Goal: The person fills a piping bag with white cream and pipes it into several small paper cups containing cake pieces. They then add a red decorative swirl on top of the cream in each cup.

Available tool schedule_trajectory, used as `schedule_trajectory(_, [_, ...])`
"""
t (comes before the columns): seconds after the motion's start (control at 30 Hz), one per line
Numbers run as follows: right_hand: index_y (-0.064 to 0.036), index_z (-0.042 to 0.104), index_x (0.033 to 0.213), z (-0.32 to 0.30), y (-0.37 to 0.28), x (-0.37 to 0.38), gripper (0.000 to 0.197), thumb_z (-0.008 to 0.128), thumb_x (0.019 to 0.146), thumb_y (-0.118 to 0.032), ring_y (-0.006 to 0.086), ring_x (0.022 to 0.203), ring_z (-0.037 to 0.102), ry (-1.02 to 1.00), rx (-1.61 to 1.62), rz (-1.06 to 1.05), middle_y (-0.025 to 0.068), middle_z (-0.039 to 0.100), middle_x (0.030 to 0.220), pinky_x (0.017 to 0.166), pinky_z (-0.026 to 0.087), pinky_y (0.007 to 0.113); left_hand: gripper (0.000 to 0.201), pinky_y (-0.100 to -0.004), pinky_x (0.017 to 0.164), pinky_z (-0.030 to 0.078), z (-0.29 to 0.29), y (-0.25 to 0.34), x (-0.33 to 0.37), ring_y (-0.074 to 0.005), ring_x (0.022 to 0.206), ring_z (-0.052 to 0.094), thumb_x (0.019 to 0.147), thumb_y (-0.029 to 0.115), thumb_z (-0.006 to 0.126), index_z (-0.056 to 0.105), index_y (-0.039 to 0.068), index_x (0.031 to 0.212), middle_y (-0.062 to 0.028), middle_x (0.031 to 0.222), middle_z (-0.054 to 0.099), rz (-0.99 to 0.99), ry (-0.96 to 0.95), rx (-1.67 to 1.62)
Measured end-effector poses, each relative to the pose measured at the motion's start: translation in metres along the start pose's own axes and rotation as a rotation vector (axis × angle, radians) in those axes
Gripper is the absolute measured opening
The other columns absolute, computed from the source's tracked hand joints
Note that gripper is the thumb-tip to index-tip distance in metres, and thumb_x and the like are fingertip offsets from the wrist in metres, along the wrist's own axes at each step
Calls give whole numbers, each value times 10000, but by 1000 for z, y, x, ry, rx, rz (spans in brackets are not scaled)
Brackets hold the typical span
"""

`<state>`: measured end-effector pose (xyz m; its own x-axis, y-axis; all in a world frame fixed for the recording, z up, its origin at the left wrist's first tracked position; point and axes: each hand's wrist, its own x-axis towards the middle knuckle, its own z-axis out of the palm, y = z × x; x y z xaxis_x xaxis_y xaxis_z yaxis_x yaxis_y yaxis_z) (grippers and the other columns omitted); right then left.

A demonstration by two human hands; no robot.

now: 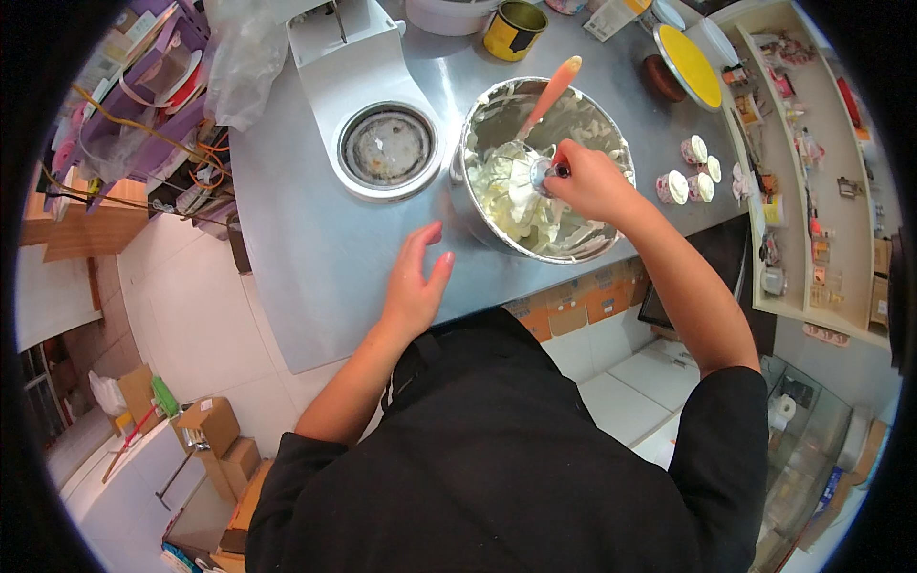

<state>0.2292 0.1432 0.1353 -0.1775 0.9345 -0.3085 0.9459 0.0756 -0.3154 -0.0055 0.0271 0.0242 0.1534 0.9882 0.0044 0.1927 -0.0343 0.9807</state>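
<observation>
A large metal mixing bowl [465,196] stands on the steel table, its walls smeared with whipped cream [501,191]. My right hand [587,181] reaches into it, closed round the top of a mixer whisk [522,184] whose wires are coated in cream. Beside the whisk, a spatula [552,94] with an orange handle leans against the bowl's far rim. To the left of the bowl, my left hand [415,286] is held over the table's near side, fingers apart, with nothing in it.
The white stand mixer [358,81] sits left of the bowl, its round base facing up. Behind are a yellow tin [514,31] and a white tub [449,14]. On the right stand several small cream-filled cups [672,188], a yellow turntable [690,67] and shelves [798,124].
</observation>
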Motion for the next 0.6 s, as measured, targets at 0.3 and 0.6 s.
schedule_trajectory(0.3, [16,533,897,-7,7,21,298,613,711,-202,339,824,578,-37,-89,45,196,600,850,717,452,382,406,-334,902,379,20,10,8,-254,1044,496,842,163,541,429,-21,1186,-153,1130,495,88,16,-39])
schedule_trajectory(0.6, [5,536,893,-6,5,23,250,604,740,-180,350,868,573,-4,-68,-52,194,604,870,750,450,409,389,-334,898,389,19,13,3,-243,1050,509,848,124,520,421,-20,1196,-149,1165,484,84,13,-18])
